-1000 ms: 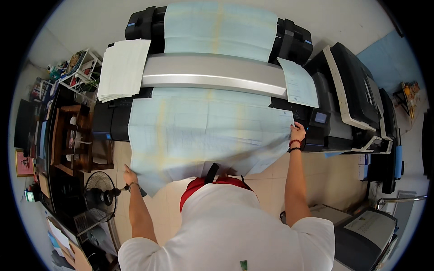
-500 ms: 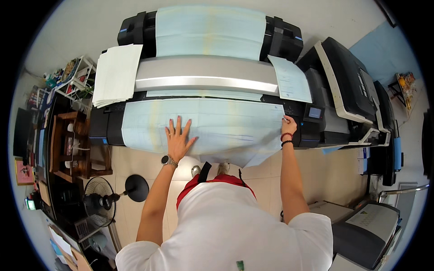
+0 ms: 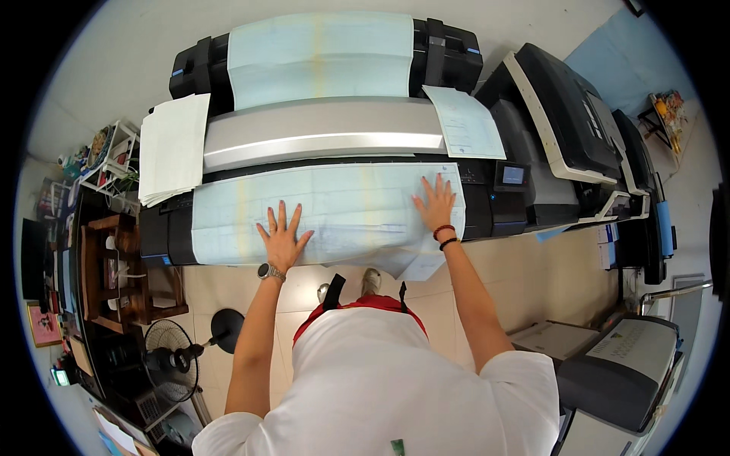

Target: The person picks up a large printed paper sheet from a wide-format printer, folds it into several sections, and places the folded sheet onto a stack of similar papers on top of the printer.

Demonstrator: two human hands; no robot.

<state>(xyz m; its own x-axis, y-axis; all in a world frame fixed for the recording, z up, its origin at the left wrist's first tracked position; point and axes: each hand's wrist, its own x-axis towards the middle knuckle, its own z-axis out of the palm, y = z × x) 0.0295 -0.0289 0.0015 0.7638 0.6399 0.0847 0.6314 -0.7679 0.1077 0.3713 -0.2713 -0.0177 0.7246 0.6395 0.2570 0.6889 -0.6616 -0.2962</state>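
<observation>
Could wrinkle or skew the creased pale-blue drawing sheet [image 3: 334,209] under the splayed left grip [image 3: 282,245] and likewise splayed right grip [image 3: 438,204] through uneven pressing or slack drooping nearside of the right grip.

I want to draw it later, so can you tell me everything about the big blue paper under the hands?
The big blue paper is wide, pale blue and thin-looking, with yellowish bands running down it, faint printed lines and some creases. It lies mostly spread across the front of the black printer, with part of its near edge, toward the right, drooping below. The left hand and the right hand both rest on top, fingers spread.
</observation>
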